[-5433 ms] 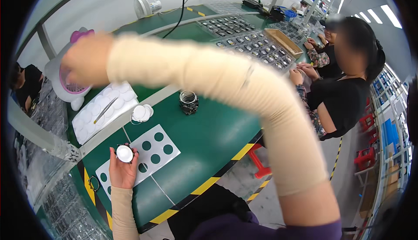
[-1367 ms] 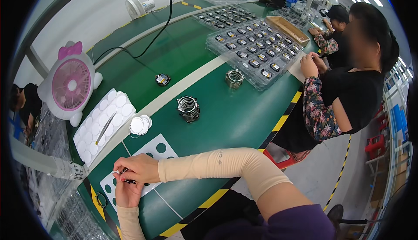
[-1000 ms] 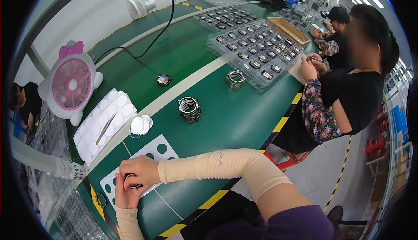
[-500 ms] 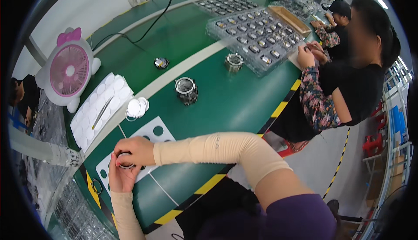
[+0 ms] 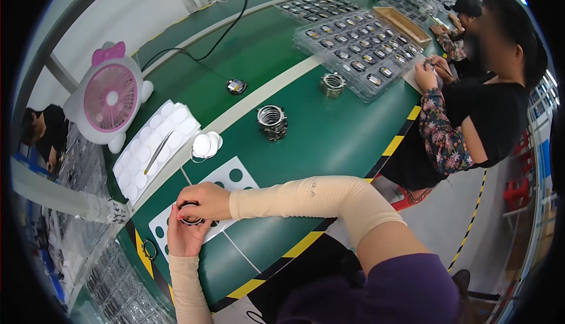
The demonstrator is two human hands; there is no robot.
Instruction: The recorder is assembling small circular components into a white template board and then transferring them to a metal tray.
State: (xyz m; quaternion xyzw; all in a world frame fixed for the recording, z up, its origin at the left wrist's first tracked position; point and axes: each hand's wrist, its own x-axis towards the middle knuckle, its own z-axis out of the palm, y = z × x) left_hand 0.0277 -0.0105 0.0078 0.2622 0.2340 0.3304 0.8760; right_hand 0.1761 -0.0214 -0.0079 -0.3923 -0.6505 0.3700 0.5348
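Observation:
Over a white plate with round holes (image 5: 250, 178), both my hands are closed around a small dark-and-silver ring (image 5: 192, 213). From below, my left hand (image 5: 186, 240) supports the ring with its fingers against the side. My right hand (image 5: 207, 199) curls over the top, thumb and fingers at the rim. Part of the ring is hidden by the fingers. Beyond the plate stands a stack of metal rings (image 5: 272, 125), with another stack (image 5: 333, 86) farther right. A thin loose ring (image 5: 149, 250) lies by the table's striped edge, left of my left hand.
A sheet of white round stickers (image 5: 132, 174) carries tweezers (image 5: 158, 154), beside loose white discs (image 5: 206, 146). A pink-and-white fan (image 5: 110, 97) stands at left. Clear trays of small parts (image 5: 353, 47) and a wooden box (image 5: 403, 25) lie toward a co-worker (image 5: 500, 112) at right. One small assembly (image 5: 236, 86) sits behind.
The view has shifted, so the table and my hands appear farther right in the picture. Both hands stay around the ring, with little visible change in grip.

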